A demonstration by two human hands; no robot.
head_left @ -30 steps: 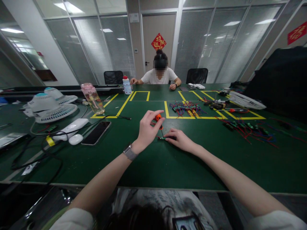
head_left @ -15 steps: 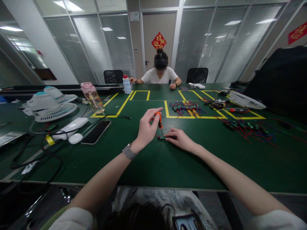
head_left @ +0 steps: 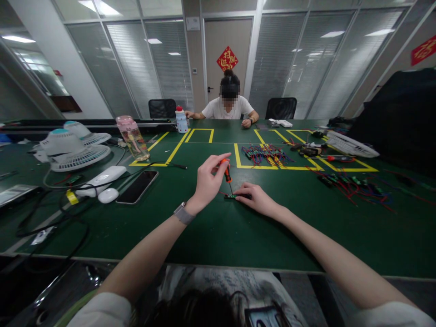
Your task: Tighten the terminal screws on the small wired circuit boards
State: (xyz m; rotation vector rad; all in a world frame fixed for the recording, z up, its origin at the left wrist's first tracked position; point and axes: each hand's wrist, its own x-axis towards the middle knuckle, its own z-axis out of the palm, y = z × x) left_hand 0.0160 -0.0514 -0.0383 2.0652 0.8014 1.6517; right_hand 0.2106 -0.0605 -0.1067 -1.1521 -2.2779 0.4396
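My left hand (head_left: 207, 182) pinches a small orange-handled screwdriver (head_left: 226, 173), held almost upright with its tip down on a small green circuit board (head_left: 231, 196) on the green table (head_left: 221, 231). My right hand (head_left: 256, 198) lies on the table just right of the board, its fingertips closed on the board's right end and pressing it down. Thin red wires run out from the board under the hands. A watch sits on my left wrist.
A pile of boards with red and blue wires (head_left: 265, 154) lies in a yellow-taped box; more wired boards (head_left: 354, 186) lie at right. A phone (head_left: 137, 187), white mouse (head_left: 107, 195), fans (head_left: 73, 150) and a bottle (head_left: 132, 138) stand left. Another person (head_left: 229, 105) sits opposite.
My left hand's fingers have shifted around the screwdriver handle, which now stands a little more upright. My right hand and the board have stayed in place.
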